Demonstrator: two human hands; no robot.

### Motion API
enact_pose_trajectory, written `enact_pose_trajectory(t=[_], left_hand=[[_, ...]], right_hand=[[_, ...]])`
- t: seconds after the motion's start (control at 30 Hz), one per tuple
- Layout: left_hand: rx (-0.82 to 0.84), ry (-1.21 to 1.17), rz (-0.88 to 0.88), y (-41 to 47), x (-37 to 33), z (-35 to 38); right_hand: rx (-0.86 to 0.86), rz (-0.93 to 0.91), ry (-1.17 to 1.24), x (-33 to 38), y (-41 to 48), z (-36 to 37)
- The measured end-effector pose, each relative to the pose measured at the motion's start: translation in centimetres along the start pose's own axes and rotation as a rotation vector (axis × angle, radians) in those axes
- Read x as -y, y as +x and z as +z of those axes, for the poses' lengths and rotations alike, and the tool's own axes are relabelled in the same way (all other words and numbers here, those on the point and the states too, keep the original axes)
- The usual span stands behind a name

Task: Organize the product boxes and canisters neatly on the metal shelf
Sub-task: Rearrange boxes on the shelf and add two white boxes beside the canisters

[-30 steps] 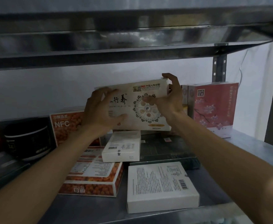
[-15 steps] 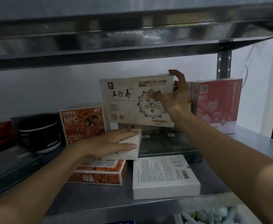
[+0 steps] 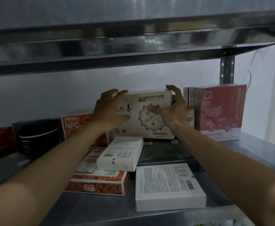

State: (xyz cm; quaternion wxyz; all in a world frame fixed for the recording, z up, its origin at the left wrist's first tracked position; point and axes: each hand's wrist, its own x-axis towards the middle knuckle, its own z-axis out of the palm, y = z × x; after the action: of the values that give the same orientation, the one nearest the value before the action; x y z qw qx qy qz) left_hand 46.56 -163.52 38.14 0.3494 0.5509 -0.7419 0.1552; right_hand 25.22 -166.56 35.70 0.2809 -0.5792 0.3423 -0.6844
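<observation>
Wall (image 3: 48, 95): plain white, brightly lit behind. Upright (image 3: 227, 69): grey perforated steel, stood at right. Foreground was dim.

One camera worn on the head, pointed forward into the metal shelf (image 3: 254, 150), set close, arms seen stretching away, left hand (image 3: 108, 110) and right hand (image 3: 174, 111) caught mid-picture on the cream box (image 3: 156, 128), upper shelf (image 3: 133, 46) seen above the hands.
</observation>
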Motion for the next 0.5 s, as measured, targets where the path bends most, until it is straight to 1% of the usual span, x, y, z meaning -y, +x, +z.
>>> enact_pose_trajectory(t=[0.17,0.3,0.37,0.5], left_hand=[[0.054,0.0,-0.001,1.4,0.5,1.7],[-0.046,0.021,0.013,1.6,0.6,2.8],[-0.077,0.026,0.015,1.6,0.6,3.1],[-0.08,0.02,0.012,1.5,0.7,3.4]], right_hand=[[0.024,-0.004,0.018,-0.7,-0.1,0.0],[0.071,-0.03,-0.031,-1.2,0.0,-0.3],[0.106,-0.051,-0.098,-1.3,0.4,-0.6],[0.213,-0.079,-0.336,-1.2,1.2,-1.5]])
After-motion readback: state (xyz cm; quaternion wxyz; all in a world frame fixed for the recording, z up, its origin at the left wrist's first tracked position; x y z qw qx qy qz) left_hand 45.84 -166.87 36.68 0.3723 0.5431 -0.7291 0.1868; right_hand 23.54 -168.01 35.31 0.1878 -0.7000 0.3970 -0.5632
